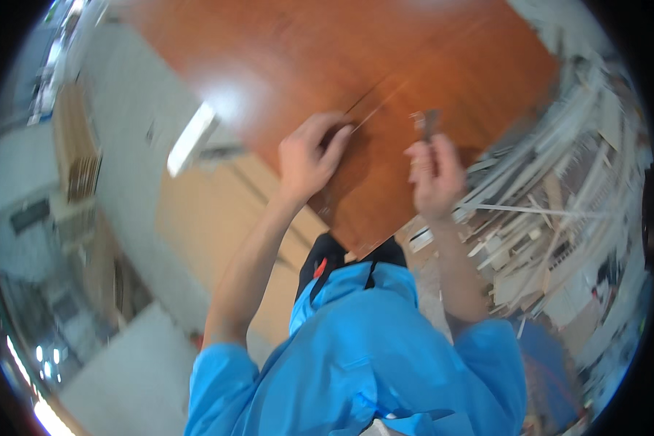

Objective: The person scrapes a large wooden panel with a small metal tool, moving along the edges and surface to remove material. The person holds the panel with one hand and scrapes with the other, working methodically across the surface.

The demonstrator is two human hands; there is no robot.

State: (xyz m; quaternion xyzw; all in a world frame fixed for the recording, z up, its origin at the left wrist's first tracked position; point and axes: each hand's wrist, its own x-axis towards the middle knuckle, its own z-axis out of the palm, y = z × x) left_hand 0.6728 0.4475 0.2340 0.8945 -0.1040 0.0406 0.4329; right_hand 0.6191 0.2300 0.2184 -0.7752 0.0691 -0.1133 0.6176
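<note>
Before us spreads a reddish-brown board (392,73), its near corner by our waist. Over it, our right hand (437,178) grips a small blurred tool (429,125); our left hand (305,158) is half curled at the board, its hold unclear. Scrap strips (538,225) crowd the right; a tan sheet (203,218) lies left.

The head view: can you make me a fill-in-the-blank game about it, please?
1. The shirt is ____.
2. The small dark tool is in the ____ hand.
3. In the picture, stacked brown panels are ____ of the reddish-brown board.
4. In the picture, the messy strips are on the ____ side.

Missing words: blue, right, left, right.
</note>
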